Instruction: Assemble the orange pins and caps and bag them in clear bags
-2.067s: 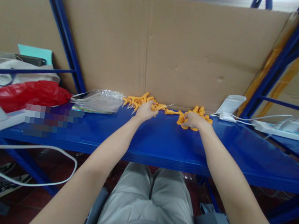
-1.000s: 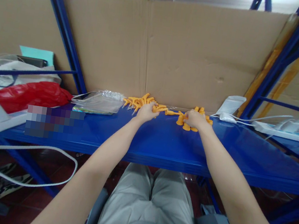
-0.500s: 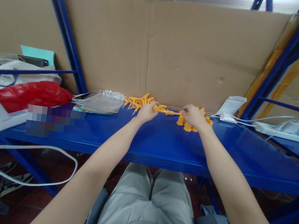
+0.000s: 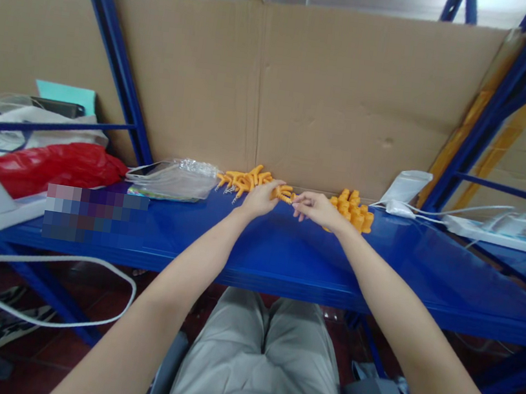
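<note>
My left hand (image 4: 261, 199) is closed around an orange plastic piece with a thin, ridged stem (image 4: 285, 195) that points right. At the tip of that stem, my right hand (image 4: 314, 208) has its thumb and forefinger pinched together, with the other fingers curled loosely. Whatever lies between those fingertips is too small to make out. Left of my left hand lies a pile of orange branched plastic pieces (image 4: 240, 181) with small metal chains. Just beyond my right hand stands a cluster of orange cup-shaped pieces (image 4: 355, 215).
A clear plastic bag (image 4: 180, 179) lies left of the pile on the blue shelf (image 4: 283, 258). A cardboard sheet (image 4: 330, 102) closes off the back. To the right are a white packet (image 4: 406, 188) and a power strip (image 4: 493, 232); a red bag (image 4: 52, 164) sits far left.
My right hand has moved left from the cup-shaped pieces to the stem's tip, uncovering more of the cluster. My left hand has stayed nearly in place.
</note>
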A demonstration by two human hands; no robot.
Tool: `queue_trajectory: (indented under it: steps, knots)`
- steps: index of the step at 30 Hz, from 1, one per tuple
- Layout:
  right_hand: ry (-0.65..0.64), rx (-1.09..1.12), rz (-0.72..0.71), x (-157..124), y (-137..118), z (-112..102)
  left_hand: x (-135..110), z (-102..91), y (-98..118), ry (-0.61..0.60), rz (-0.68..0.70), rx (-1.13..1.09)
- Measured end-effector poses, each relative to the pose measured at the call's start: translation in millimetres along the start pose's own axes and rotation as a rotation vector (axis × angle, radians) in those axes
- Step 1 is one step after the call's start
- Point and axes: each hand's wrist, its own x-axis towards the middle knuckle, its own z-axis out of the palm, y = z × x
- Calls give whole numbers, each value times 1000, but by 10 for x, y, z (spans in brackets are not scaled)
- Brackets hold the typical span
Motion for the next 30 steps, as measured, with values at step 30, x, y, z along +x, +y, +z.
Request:
queue_trajectory:
  steps: [30]
  knots:
    - [311,399,238,5,-92,74,-18,-46,310,132,207,-53]
